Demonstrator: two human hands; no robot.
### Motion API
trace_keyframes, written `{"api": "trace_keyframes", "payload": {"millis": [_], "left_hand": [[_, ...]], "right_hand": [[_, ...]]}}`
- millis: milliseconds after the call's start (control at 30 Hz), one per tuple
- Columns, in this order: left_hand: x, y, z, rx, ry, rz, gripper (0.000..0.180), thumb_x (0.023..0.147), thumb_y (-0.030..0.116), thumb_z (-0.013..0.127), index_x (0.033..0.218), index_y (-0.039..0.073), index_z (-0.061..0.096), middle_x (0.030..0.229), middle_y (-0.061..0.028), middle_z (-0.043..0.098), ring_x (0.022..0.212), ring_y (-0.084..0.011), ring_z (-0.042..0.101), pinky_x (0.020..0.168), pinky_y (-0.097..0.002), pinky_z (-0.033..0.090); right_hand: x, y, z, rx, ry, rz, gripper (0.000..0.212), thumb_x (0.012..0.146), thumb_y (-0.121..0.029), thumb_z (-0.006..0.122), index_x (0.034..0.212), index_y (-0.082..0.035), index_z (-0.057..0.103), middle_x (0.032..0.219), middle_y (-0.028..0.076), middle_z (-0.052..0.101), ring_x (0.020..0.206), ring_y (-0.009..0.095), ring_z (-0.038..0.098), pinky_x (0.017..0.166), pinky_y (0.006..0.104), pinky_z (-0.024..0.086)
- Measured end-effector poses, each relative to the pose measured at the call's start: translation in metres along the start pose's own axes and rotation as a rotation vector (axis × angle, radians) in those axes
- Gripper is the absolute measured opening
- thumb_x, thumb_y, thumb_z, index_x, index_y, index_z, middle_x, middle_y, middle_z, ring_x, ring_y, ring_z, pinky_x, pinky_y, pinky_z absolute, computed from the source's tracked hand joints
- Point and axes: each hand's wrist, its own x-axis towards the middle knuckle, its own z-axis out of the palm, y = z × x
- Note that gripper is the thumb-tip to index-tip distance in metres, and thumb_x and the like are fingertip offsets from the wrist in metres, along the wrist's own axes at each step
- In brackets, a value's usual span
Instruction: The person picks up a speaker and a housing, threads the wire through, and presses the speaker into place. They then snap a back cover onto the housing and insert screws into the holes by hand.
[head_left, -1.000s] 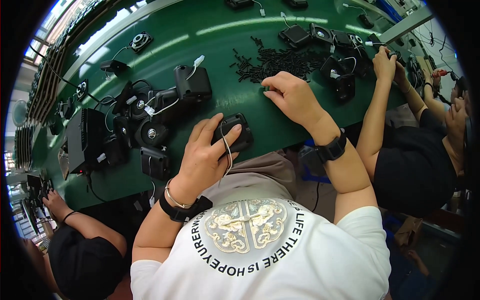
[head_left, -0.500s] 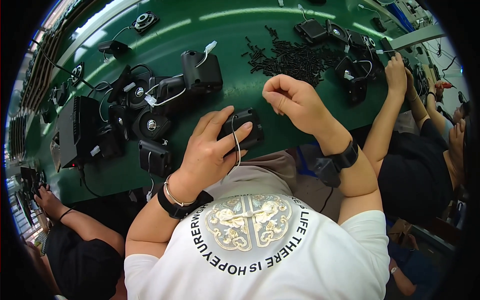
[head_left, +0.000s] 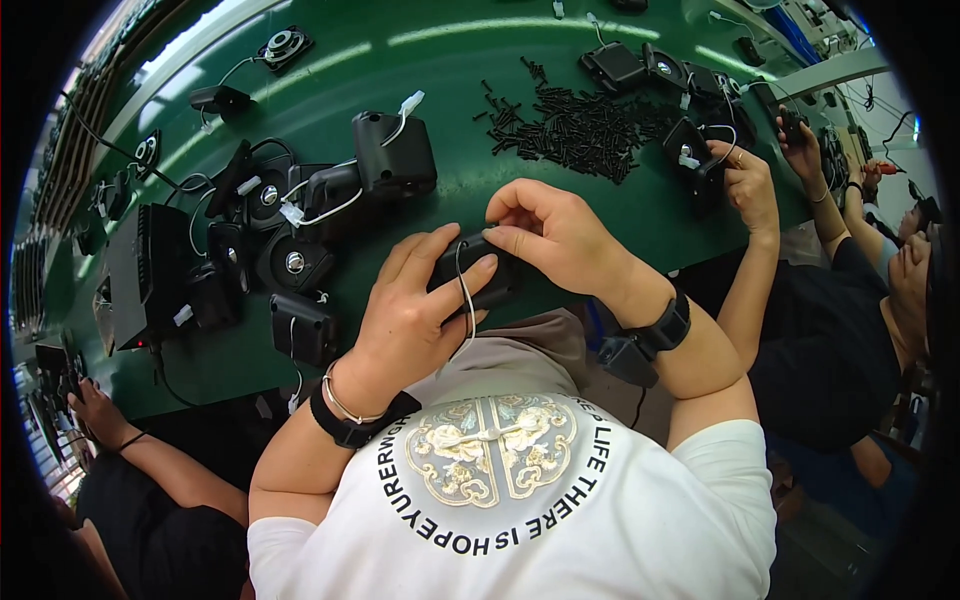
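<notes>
My left hand (head_left: 400, 310) is closed round a small black speaker box (head_left: 496, 288) at the table's near edge, its fingers across the top. From the box a thin white cable (head_left: 467, 302) hangs down past my left fingers. My right hand (head_left: 560, 238) is over the box's far side, thumb and forefinger pinched close to its top face. Whatever sits in that pinch is hidden. Beyond my right hand lies a heap of black screws (head_left: 590, 128).
Speaker boxes (head_left: 395, 155) and loose round drivers (head_left: 294, 262) with white-plugged cables crowd the left, beside a black power unit (head_left: 150, 265). More speaker parts (head_left: 690, 160) lie to the right, where a co-worker's hand (head_left: 750, 190) touches one. Another person's hand (head_left: 100, 412) is at far left.
My right hand has moved left and down from the screw heap's near side onto the speaker box. My left hand keeps its hold. The right co-worker's hand has shifted onto a speaker part.
</notes>
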Motion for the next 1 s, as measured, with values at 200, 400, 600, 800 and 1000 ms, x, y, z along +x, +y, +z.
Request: {"api": "trace_keyframes", "payload": {"millis": [200, 400, 600, 800, 1000], "left_hand": [[-0.001, 0.001, 0.000, 0.003, -0.001, -0.029, 0.068, 0.055, 0.003, 0.085, 0.120, 0.017, 0.067, 0.129, -0.0213, 0.055, 0.109, -0.0407, 0.056, 0.091, -0.0450, 0.050], [-0.001, 0.002, 0.000, 0.002, -0.002, -0.026, 0.069, 0.055, 0.002, 0.085, 0.120, 0.018, 0.067, 0.129, -0.0213, 0.055, 0.109, -0.0407, 0.056, 0.091, -0.0450, 0.050], [-0.001, 0.001, 0.000, 0.005, 0.007, -0.014, 0.064, 0.058, 0.005, 0.083, 0.119, 0.017, 0.067, 0.127, -0.0220, 0.055, 0.108, -0.0408, 0.055, 0.090, -0.0450, 0.049], [-0.002, 0.001, 0.002, 0.000, 0.014, -0.008, 0.062, 0.061, 0.007, 0.082, 0.120, 0.017, 0.067, 0.126, -0.0223, 0.055, 0.108, -0.0409, 0.055, 0.091, -0.0449, 0.049], [-0.003, -0.001, 0.003, 0.021, 0.022, -0.012, 0.062, 0.061, 0.007, 0.082, 0.120, 0.018, 0.067, 0.126, -0.0218, 0.055, 0.110, -0.0404, 0.055, 0.092, -0.0446, 0.049]], "right_hand": [[0.014, 0.027, -0.029, -0.249, 0.331, -0.043, 0.005, 0.089, -0.006, 0.065, 0.092, -0.002, 0.064, 0.083, 0.004, 0.060, 0.073, 0.011, 0.059, 0.066, 0.0252, 0.048], [0.024, 0.038, -0.024, -0.708, 0.400, -0.185, 0.005, 0.091, -0.008, 0.062, 0.093, -0.004, 0.064, 0.083, 0.006, 0.061, 0.072, 0.013, 0.061, 0.064, 0.0275, 0.049], [0.011, 0.027, -0.026, -0.469, 0.264, -0.146, 0.009, 0.094, -0.011, 0.059, 0.093, -0.002, 0.059, 0.079, 0.005, 0.057, 0.067, 0.014, 0.056, 0.061, 0.0297, 0.047], [-0.033, -0.008, -0.019, -0.047, -0.016, 0.120, 0.012, 0.096, -0.013, 0.056, 0.092, -0.002, 0.055, 0.079, 0.005, 0.054, 0.067, 0.014, 0.053, 0.061, 0.0303, 0.045], [-0.041, -0.019, -0.008, -0.233, -0.190, 0.044, 0.016, 0.096, -0.016, 0.057, 0.092, -0.001, 0.054, 0.080, 0.010, 0.055, 0.070, 0.024, 0.055, 0.065, 0.0347, 0.045]]}}
